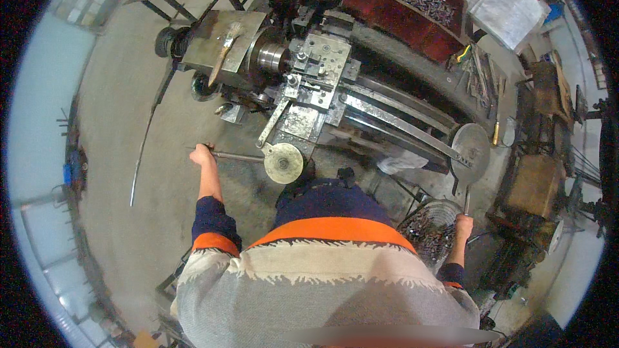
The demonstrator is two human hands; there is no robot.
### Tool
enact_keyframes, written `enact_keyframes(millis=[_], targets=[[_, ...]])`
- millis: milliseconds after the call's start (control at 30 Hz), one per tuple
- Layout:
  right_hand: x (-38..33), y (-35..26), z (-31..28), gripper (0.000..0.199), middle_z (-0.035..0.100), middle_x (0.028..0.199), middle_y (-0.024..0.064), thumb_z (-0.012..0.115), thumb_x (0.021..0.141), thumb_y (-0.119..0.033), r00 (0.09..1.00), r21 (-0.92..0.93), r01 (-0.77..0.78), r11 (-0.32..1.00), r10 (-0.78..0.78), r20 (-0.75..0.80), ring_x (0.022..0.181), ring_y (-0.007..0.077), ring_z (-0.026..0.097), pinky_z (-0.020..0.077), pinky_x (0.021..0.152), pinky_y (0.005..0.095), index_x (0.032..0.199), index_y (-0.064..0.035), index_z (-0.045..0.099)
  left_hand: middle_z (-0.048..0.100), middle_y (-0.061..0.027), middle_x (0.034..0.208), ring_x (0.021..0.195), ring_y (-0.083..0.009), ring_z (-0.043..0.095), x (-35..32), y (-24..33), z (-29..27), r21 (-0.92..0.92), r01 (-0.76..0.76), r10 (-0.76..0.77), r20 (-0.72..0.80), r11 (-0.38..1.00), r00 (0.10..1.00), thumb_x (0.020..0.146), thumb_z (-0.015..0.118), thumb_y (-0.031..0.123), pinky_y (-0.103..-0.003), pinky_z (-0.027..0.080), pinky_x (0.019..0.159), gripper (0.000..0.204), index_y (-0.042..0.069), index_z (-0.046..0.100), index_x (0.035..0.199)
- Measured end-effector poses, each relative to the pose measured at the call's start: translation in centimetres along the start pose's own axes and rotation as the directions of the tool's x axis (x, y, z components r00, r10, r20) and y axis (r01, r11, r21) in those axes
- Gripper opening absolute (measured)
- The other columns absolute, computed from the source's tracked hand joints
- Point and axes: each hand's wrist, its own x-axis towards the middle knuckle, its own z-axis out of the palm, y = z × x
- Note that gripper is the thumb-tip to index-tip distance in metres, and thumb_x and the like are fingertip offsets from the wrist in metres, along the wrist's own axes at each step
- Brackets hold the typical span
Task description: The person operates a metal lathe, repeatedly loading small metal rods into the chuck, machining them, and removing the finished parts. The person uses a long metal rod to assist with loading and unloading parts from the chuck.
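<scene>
A metal lathe (322, 64) stands in front of me, its shiny spindle end (274, 58) facing the tool slide. My left hand (202, 154) is wrapped round the end of a metal lever (235, 156), which runs to a round disc (284, 163) at the front of the slide. Out to the right, my right hand (463, 221) grips a second lever (467, 196) below a large round plate (471, 145) at the end of the bed. A brush with a wooden handle (220, 64) lies on the headstock cover (193, 38). Blur keeps small details at the spindle unclear.
Behind the lathe is a dark red tray (393, 22) of small metal parts. A round basket (442, 205) with more parts sits near my right hand. Several long tools (493, 84) lie on the right, beside another machine (532, 183). A thin rod (138, 167) sticks out leftward.
</scene>
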Motion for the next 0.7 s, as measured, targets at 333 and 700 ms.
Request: enact_keyframes(millis=[333,700], targets=[[7.9,5.1,-1.5,0.032,0.06,0.081,0.0226,0.053,0.07,-0.031,0.966,-0.222,0.21,0.952,-0.238,-0.106,0.079,0.038,0.058,0.0466,0.069,0.043,0.076,-0.0004,0.061,0.048,-0.0188,0.059,0.045,-0.027,0.051,-4.7,2.5,-1.6,-0.457,0.106,-0.086,0.063,0.883,0.994,0.066,0.04,-0.003,-0.04,0.044,0.04,0.011,-0.015,0.039,0.065],[4.7,5.6,2.9,0.025,0.059,0.086,0.0222,0.051,0.067,-0.024,0.964,-0.264,0.25,0.932,-0.264,-0.018,0.087,0.0368,0.056,0.0442,0.074,0.0422,0.078,-0.0054,0.064,0.051,-0.0184,0.061,0.045,-0.0259,0.052,-3.0,-1.0,-0.9,-0.279,0.147,-0.176,-0.082,0.949,0.981,0.066,0.039,-0.004,-0.037,0.045,0.04,0.01,-0.014,0.04,0.067]])
